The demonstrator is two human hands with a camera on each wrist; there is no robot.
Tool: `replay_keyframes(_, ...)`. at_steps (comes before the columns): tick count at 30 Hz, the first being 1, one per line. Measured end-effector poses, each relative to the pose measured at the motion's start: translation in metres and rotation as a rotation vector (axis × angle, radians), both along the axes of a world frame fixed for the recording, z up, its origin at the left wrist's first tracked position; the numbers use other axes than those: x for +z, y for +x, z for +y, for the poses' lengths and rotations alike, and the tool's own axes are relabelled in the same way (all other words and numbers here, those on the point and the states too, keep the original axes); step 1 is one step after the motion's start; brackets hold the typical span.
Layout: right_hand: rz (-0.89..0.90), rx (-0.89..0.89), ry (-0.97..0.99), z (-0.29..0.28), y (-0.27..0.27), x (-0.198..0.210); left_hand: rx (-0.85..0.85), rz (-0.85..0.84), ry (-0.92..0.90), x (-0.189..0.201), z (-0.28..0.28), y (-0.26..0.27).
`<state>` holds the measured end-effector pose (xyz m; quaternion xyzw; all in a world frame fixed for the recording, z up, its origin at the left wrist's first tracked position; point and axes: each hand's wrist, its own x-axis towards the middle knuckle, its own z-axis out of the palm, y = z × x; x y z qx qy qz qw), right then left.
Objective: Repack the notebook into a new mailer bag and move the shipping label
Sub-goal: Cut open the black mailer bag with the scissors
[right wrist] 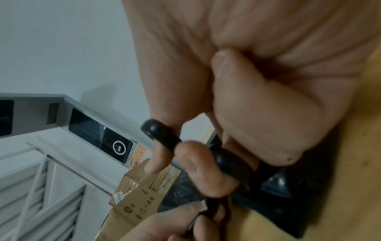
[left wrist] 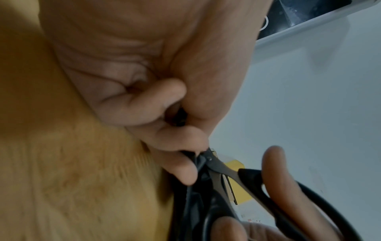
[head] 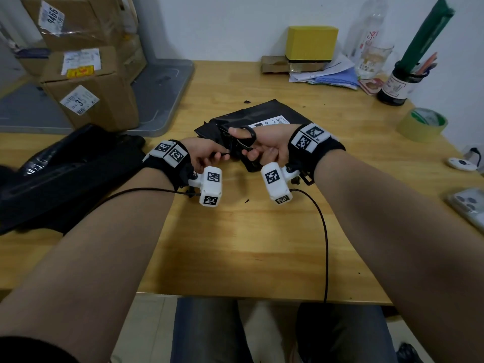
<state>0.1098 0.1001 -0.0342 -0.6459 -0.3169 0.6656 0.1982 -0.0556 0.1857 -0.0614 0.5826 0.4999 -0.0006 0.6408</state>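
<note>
A black mailer bag [head: 264, 113] lies on the wooden table [head: 248, 244], a white shipping label [head: 272, 121] on its top. My right hand [head: 264, 142] grips black-handled scissors [head: 246, 142], thumb through one loop, fingers in the other. The scissor blades [left wrist: 216, 163] close on the bag's near-left edge. My left hand [head: 207, 153] pinches that black plastic edge [left wrist: 195, 161] beside the blades. A pile of black mailer bags [head: 65, 174] rests at the table's left. The notebook is not visible.
Cardboard boxes [head: 86, 82] stack at far left beside a grey tray [head: 157, 95]. A yellow box [head: 311, 43], papers, a bottle and a dark jar [head: 395, 85] line the back. A tape roll [head: 421, 124] and phone [head: 468, 205] lie right.
</note>
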Motion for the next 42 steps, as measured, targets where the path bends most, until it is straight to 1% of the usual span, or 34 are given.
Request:
replay_keyframes(3, -0.027, -0.006, -0.003, 0.001, -0.003, 0.003, -0.014, 0.008, 0.022, 0.003, -0.003, -0.001)
replay_keyframes(6, -0.06, -0.011, 0.012, 0.002, -0.006, 0.006, -0.013, -0.025, 0.018, -0.002, 0.002, -0.001)
replay_keyframes(11, -0.061, -0.052, 0.086, -0.003, -0.012, 0.014, -0.027, -0.056, 0.002, -0.002, 0.001, -0.002)
replay_keyframes(17, -0.089, -0.021, 0.069, 0.009, -0.013, 0.013, -0.053, -0.011, -0.02, -0.003, 0.002, -0.002)
replay_keyframes(20, -0.09, -0.011, 0.055, 0.017, -0.015, 0.01, -0.105, 0.021, 0.032, -0.004, -0.002, 0.0)
replay_keyframes(24, -0.141, 0.03, 0.075, 0.026, -0.019, 0.01, -0.098, 0.008, 0.051, -0.005, -0.003, 0.0)
replay_keyframes(29, -0.147, 0.038, 0.068, 0.035, -0.015, 0.003, -0.099, 0.0, 0.046, -0.006, -0.002, -0.002)
replay_keyframes(33, -0.086, 0.019, 0.058, 0.041, -0.012, 0.001, -0.104, -0.021, 0.041, -0.005, -0.005, -0.003)
replay_keyframes(35, -0.106, 0.021, 0.061, 0.043, -0.012, -0.001, -0.104, -0.034, 0.035, -0.005, -0.005, -0.004)
replay_keyframes(37, -0.114, 0.016, 0.068, 0.043, -0.013, -0.003, -0.09, -0.039, 0.021, -0.005, -0.004, -0.004)
replay_keyframes(42, -0.071, -0.042, 0.107, 0.034, -0.015, 0.0, -0.032, -0.063, 0.012, -0.006, -0.007, -0.007)
